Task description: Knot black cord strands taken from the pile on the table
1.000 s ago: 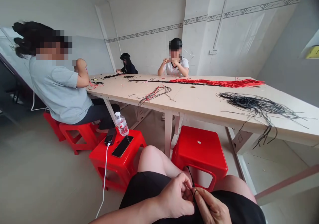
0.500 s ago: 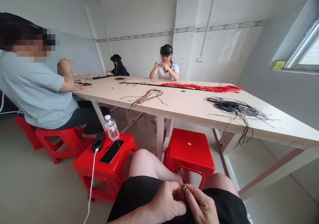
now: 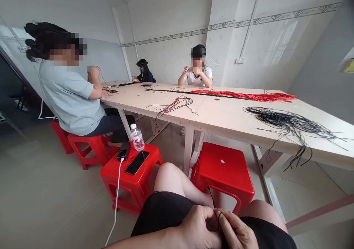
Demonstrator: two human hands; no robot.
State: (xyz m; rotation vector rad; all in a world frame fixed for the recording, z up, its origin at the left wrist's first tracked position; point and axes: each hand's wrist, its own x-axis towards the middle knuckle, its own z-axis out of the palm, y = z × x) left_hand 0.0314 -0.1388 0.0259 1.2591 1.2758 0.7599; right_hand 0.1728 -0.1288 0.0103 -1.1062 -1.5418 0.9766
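Above my lap, my left hand (image 3: 199, 227) and my right hand (image 3: 238, 230) are together, fingertips touching. Between them a short piece of thin black cord (image 3: 219, 218) shows, looped by the right fingertips. Both hands are closed in a pinch on this cord. The rest of the cord is hidden behind the fingers and against my black clothing.
A red stool (image 3: 224, 164) stands before my knees; another stool (image 3: 113, 175) at left bears a water bottle (image 3: 137, 138), a phone (image 3: 137, 163) and a cabled black box (image 3: 124, 151). Black cords (image 3: 287, 121) and red cords (image 3: 243, 94) lie on the table (image 3: 221, 110). Several co-workers sit around it.
My view has turned a little to the left, so the scene sits farther right. My hands stay together on the black cord, with little change in their grip.
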